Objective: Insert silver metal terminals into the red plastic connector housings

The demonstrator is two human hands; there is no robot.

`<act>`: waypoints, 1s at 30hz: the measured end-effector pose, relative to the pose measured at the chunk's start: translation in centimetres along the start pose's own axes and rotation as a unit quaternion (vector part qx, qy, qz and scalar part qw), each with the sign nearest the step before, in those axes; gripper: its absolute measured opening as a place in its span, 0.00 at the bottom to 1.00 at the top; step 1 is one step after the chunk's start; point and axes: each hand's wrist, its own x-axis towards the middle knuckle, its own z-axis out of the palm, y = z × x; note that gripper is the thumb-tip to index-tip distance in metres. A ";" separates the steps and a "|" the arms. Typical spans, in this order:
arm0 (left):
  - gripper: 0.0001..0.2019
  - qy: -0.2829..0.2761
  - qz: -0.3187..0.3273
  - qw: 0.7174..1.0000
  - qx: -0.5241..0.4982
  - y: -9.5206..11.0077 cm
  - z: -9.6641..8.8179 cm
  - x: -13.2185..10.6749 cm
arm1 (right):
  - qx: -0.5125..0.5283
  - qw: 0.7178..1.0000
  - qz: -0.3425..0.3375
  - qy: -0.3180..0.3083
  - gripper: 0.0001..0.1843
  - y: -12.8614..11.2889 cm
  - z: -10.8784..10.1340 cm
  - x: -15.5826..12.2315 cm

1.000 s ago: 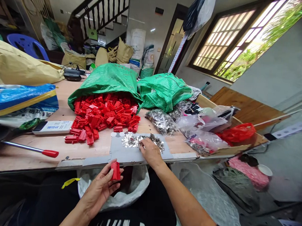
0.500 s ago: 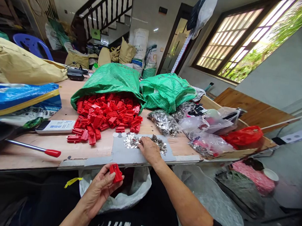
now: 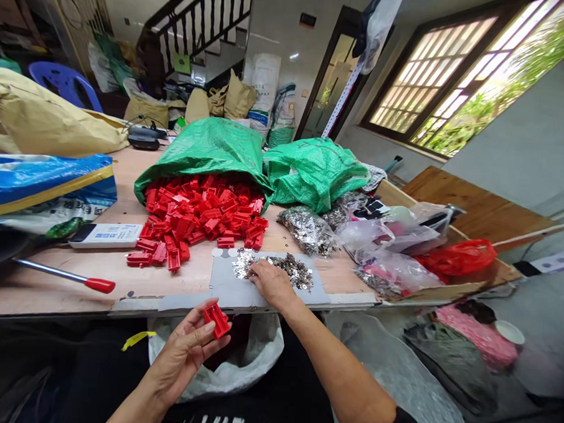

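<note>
Hands apart, the person works at the table's near edge. The left hand [image 3: 189, 344] clamps a red plastic piece [image 3: 216, 321] between thumb and fingers, its hollow side showing. Below that hand gapes a white sack [image 3: 261, 354]; a slack pinch could drop the piece into it. Ahead and to the right, the right hand [image 3: 273, 285] has its fingertips down at the loose metal pieces [image 3: 245, 265]; whether they pinch one, I cannot tell. Those lie on a grey mat [image 3: 225, 288], and a careless drag toward the body could spill some over the edge. Beyond the hands, red pieces [image 3: 202, 217] heap out of a green sack [image 3: 210, 146]; a knock could topple the heap's front.
</note>
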 end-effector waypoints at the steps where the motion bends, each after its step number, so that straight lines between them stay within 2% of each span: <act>1: 0.29 0.002 0.001 1.000 0.002 0.0 0.0 0.0 | 0.001 1.000 0.001 0.001 0.07 0.0 0.1 0.1; 10: 0.26 0.006 0.015 1.000 0.014 0.0 0.0 0.3 | 0.019 0.999 0.009 0.023 0.08 0.1 -0.2 -0.2; 12: 0.24 0.002 0.043 0.999 0.025 0.0 0.1 0.5 | 0.055 0.997 0.014 0.044 0.07 0.1 -0.4 -0.4; 15: 0.24 0.004 0.106 0.992 0.066 0.0 0.3 0.8 | 0.170 0.982 0.013 0.077 0.05 -0.4 -0.8 -1.0; 17: 0.23 0.011 0.145 0.984 0.099 0.0 0.5 1.0 | 0.279 0.958 0.003 0.070 0.04 -1.1 -1.2 -1.6; 20: 0.25 0.019 0.186 0.973 0.134 -0.2 0.5 1.1 | 0.451 0.892 -0.017 0.015 0.04 -2.4 -1.4 -2.8; 23: 0.28 0.021 0.195 0.967 0.164 -0.2 0.5 1.1 | 0.549 0.835 -0.016 -0.044 0.07 -3.7 -1.2 -4.1; 27: 0.27 0.021 0.209 0.953 0.218 -0.2 0.2 1.1 | 0.601 0.794 -0.001 -0.096 0.10 -4.6 -0.7 -5.1; 30: 0.26 0.006 0.226 0.940 0.256 -0.3 0.0 1.0 | 0.613 0.783 0.012 -0.107 0.11 -4.8 -0.4 -5.3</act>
